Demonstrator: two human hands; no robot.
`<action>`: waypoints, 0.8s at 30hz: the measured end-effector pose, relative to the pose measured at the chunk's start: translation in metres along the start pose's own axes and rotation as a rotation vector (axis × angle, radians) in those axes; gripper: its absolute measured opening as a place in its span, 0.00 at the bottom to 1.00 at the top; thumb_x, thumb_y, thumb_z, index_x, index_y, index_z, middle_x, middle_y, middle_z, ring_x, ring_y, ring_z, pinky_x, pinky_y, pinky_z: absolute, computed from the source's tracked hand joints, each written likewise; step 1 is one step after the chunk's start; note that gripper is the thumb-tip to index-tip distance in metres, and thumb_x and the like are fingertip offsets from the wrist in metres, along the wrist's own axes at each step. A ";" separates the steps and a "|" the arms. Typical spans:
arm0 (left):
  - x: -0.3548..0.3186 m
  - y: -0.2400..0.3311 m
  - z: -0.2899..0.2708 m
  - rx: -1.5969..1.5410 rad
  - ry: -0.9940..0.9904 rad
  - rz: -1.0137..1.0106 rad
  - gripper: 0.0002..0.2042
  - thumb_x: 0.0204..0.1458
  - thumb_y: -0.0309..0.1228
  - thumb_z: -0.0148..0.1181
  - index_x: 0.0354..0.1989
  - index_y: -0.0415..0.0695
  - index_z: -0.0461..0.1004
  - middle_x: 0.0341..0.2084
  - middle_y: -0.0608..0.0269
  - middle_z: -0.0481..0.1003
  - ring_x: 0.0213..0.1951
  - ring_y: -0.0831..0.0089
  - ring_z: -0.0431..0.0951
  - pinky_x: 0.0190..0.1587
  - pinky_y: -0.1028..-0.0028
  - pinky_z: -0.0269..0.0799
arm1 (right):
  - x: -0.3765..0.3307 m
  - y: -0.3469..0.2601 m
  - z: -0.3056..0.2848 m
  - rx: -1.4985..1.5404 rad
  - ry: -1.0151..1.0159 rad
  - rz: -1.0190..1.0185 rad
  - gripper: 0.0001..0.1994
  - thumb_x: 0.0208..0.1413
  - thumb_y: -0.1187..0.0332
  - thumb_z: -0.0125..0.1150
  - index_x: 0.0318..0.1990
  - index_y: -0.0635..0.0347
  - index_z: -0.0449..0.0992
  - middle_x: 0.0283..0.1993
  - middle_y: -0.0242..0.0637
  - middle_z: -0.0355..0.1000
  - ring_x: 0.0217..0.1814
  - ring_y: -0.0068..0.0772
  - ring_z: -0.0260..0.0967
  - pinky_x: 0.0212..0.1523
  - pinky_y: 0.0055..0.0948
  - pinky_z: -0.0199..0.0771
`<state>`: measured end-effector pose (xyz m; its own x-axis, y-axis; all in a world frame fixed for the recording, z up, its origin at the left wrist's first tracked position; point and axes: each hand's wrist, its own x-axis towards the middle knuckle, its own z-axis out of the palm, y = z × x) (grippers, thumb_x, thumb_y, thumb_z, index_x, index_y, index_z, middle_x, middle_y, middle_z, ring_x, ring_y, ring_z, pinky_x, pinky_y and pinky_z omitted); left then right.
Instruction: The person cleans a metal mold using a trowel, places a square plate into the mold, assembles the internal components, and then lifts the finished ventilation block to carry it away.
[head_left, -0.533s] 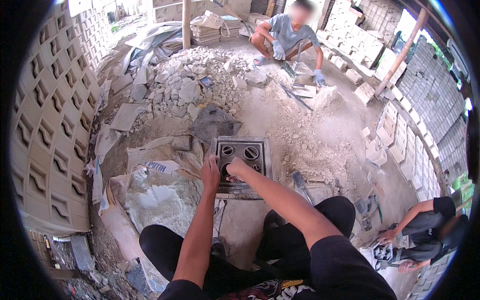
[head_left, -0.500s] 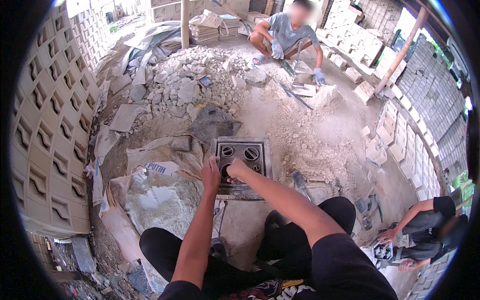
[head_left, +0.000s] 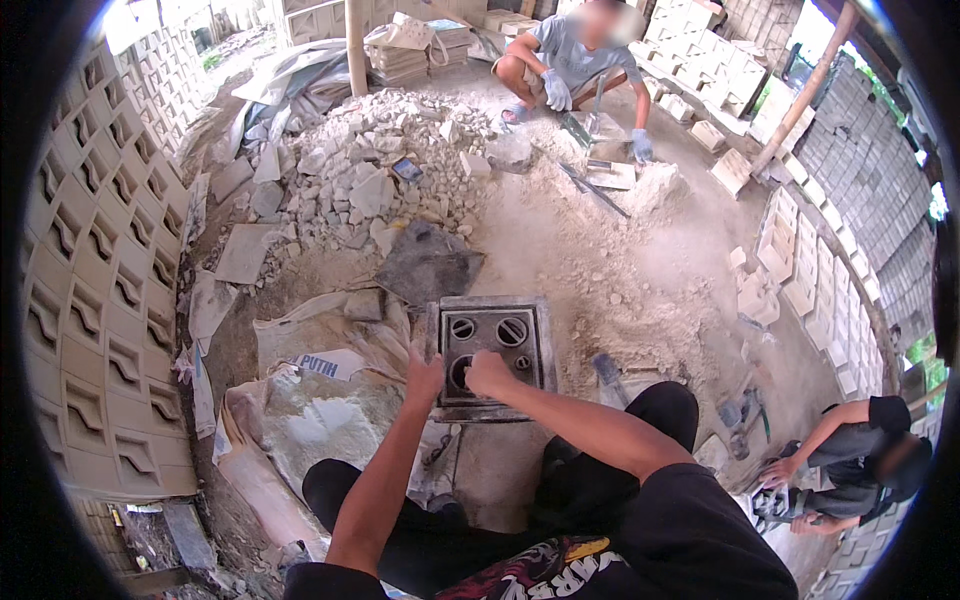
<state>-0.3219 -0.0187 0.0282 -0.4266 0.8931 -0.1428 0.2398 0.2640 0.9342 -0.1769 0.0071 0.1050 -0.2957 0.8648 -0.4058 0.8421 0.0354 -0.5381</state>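
Lying flat, square grey frame (head_left: 544,345), round barred fittings (head_left: 512,331) inside

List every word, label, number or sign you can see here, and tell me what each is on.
Blue capital letters: white sack flap, left of the left hand; wording not copied here.
Pale letters beside a colourful print: the wearer's black shirt; not copied either.
Square grey frame near the right hand: no lettering I can make out.
Anything elsewhere: too small.
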 end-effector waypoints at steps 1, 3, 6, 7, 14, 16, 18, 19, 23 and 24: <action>0.004 -0.002 -0.002 0.035 -0.068 -0.048 0.27 0.50 0.39 0.57 0.53 0.31 0.65 0.49 0.35 0.69 0.54 0.48 0.69 0.56 0.63 0.62 | 0.000 -0.001 0.001 0.003 0.005 0.043 0.17 0.51 0.63 0.59 0.21 0.73 0.75 0.21 0.56 0.73 0.31 0.54 0.75 0.35 0.43 0.75; 0.014 -0.007 -0.007 0.101 -0.202 -0.143 0.29 0.45 0.40 0.63 0.51 0.31 0.67 0.45 0.36 0.72 0.50 0.48 0.72 0.53 0.62 0.65 | -0.002 -0.007 0.001 -0.008 0.035 0.076 0.17 0.50 0.62 0.60 0.25 0.73 0.75 0.26 0.59 0.73 0.35 0.57 0.74 0.37 0.45 0.75; 0.017 -0.011 -0.005 0.132 -0.085 -0.035 0.30 0.42 0.42 0.65 0.49 0.31 0.69 0.41 0.38 0.75 0.46 0.48 0.75 0.49 0.62 0.68 | -0.008 -0.015 0.001 -0.032 0.091 0.057 0.17 0.50 0.61 0.61 0.30 0.73 0.74 0.33 0.62 0.73 0.40 0.61 0.72 0.40 0.48 0.74; 0.016 -0.009 -0.004 0.123 -0.104 -0.040 0.30 0.42 0.42 0.66 0.49 0.31 0.69 0.41 0.39 0.75 0.46 0.49 0.75 0.49 0.62 0.68 | -0.009 -0.012 0.001 -0.029 0.093 0.061 0.18 0.50 0.61 0.61 0.32 0.73 0.74 0.34 0.63 0.72 0.41 0.62 0.72 0.41 0.48 0.73; 0.019 -0.014 -0.007 -0.015 -0.137 -0.073 0.31 0.42 0.41 0.67 0.50 0.31 0.68 0.41 0.40 0.75 0.46 0.54 0.75 0.49 0.64 0.68 | -0.007 -0.010 0.006 -0.018 0.155 0.012 0.18 0.49 0.60 0.61 0.31 0.73 0.74 0.33 0.62 0.72 0.39 0.63 0.71 0.41 0.50 0.73; 0.014 -0.006 -0.004 0.023 -0.132 -0.072 0.31 0.42 0.41 0.67 0.50 0.30 0.68 0.41 0.40 0.75 0.46 0.54 0.75 0.49 0.65 0.68 | -0.008 -0.003 0.008 -0.048 0.131 -0.015 0.18 0.50 0.61 0.61 0.29 0.73 0.74 0.32 0.62 0.72 0.39 0.62 0.71 0.40 0.50 0.73; 0.009 0.002 -0.007 0.061 -0.121 -0.058 0.32 0.42 0.42 0.67 0.50 0.30 0.68 0.42 0.40 0.74 0.46 0.54 0.75 0.49 0.65 0.68 | -0.010 -0.003 0.007 -0.057 0.104 -0.052 0.17 0.50 0.61 0.60 0.28 0.73 0.74 0.32 0.62 0.72 0.39 0.62 0.71 0.40 0.50 0.72; 0.010 -0.003 -0.008 0.027 -0.124 -0.060 0.32 0.42 0.42 0.67 0.50 0.29 0.67 0.42 0.40 0.74 0.47 0.53 0.75 0.49 0.64 0.68 | -0.012 -0.008 0.004 -0.050 0.089 -0.075 0.17 0.51 0.61 0.60 0.27 0.73 0.74 0.32 0.62 0.72 0.39 0.62 0.71 0.40 0.50 0.72; 0.012 -0.009 -0.005 0.081 -0.086 -0.028 0.32 0.42 0.42 0.66 0.50 0.30 0.67 0.43 0.39 0.74 0.47 0.52 0.75 0.49 0.64 0.68 | -0.015 -0.002 -0.005 -0.114 0.136 -0.184 0.16 0.51 0.63 0.60 0.25 0.73 0.74 0.29 0.58 0.73 0.34 0.56 0.74 0.36 0.46 0.74; 0.012 -0.007 -0.008 0.145 -0.054 -0.008 0.32 0.43 0.43 0.66 0.50 0.30 0.67 0.43 0.40 0.74 0.47 0.52 0.75 0.48 0.64 0.68 | -0.016 -0.008 -0.012 -0.045 0.051 -0.136 0.16 0.51 0.63 0.60 0.25 0.72 0.74 0.27 0.56 0.73 0.31 0.52 0.74 0.34 0.43 0.74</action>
<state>-0.3355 -0.0123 0.0227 -0.3826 0.9080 -0.1707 0.3619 0.3173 0.8766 -0.1730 -0.0012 0.1249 -0.3861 0.8748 -0.2928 0.8154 0.1752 -0.5518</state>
